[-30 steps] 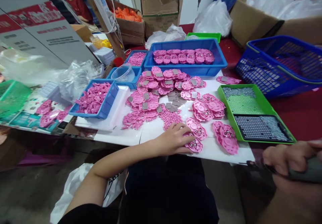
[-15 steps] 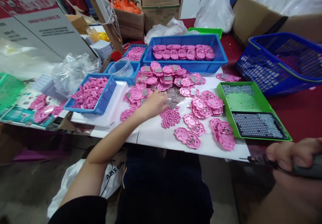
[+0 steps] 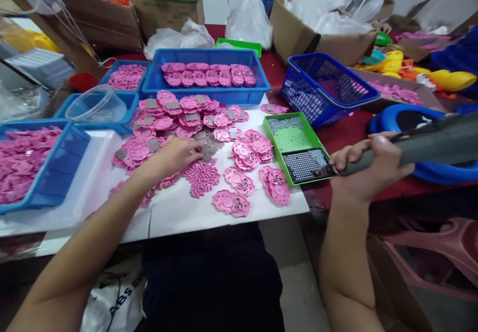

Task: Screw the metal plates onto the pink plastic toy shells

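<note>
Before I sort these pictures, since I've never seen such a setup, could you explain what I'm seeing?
No robot here: a bare-handed person wears a camera on the head, looking down at a white surface. On it lie wavy-edged pink plastic pieces, small knobbly pink parts and thin grey squares. The left hand is at the grey squares; whether it grips anything is hidden. The right hand holds a dark grey rod-shaped tool, its tip near the black perforated plate in the green plastic tray.
</note>
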A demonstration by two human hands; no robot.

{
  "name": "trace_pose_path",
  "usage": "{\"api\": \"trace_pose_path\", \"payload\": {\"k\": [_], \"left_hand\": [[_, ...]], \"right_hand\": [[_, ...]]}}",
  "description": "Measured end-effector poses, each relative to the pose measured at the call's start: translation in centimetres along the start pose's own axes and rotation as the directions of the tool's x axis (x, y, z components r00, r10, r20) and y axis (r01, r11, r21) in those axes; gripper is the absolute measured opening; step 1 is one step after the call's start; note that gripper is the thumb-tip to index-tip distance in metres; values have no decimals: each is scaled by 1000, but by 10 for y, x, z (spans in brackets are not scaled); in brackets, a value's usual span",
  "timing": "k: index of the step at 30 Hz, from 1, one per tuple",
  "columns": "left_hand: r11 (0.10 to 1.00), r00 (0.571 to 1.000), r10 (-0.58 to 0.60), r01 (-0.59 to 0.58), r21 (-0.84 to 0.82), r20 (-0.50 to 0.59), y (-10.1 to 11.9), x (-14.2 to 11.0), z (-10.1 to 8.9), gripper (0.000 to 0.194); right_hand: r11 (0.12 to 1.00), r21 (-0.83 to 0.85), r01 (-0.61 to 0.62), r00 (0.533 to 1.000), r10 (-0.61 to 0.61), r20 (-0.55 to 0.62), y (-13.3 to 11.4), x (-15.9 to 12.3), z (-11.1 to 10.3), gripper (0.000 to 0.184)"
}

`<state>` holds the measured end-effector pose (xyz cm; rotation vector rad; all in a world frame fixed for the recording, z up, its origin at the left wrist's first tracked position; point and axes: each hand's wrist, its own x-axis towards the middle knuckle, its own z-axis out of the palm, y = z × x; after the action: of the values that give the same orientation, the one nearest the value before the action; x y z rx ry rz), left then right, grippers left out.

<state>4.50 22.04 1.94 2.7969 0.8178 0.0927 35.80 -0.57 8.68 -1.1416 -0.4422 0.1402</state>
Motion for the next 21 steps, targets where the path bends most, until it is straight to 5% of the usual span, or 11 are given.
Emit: {"api": "trace_pose_path", "payload": {"k": [7,13,16,21], "left_hand": [[980,973,67,-23,196,-220,27,-1,13,35],[954,884,112,32,298,-454,52,-23,0,35],[917,860,182,27,399,-477,78,-53,-5,29],[902,884,223,-27,430,-412,118,-103,10,30]], "right_hand": [[999,9,47,995,-48,93,22,-5,12,20],[997,-20,76,994,-75,80,29,-7,13,13],[996,-37,85,994,-82,77,32,-6,13,13],[996,-37,75,995,-72,65,34,-4,13,17]]}}
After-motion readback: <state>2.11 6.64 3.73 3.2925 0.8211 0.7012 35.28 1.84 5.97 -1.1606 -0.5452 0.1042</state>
